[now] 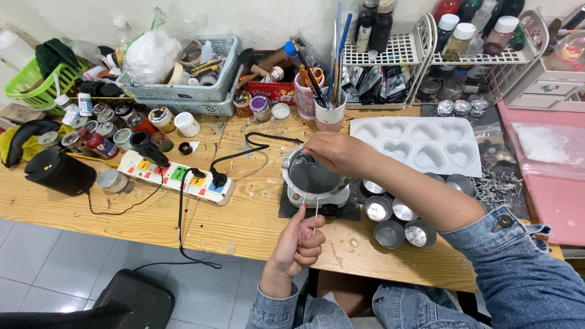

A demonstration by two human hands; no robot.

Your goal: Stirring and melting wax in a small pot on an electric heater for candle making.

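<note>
The right hand [341,153] is gripping the melting pot's [312,176] rim while the left hand [298,240] is pinching a thin wick [315,214] upright, needing dipping next.

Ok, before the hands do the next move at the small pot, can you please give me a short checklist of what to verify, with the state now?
1. Right hand has hold of the grey pot: cannot tell, it rests on the rim and its fingers are hidden.
2. Left hand grips the thin stick: ok, pinched in the fingers.
3. Pot sits level on the small white heater: ok.
4. Heart mould is within reach: ok, just right of the pot, cavities look empty.
5. Black cable is away from the pot: not ok, it runs up close to it.
6. Heater is on: cannot tell.
</note>
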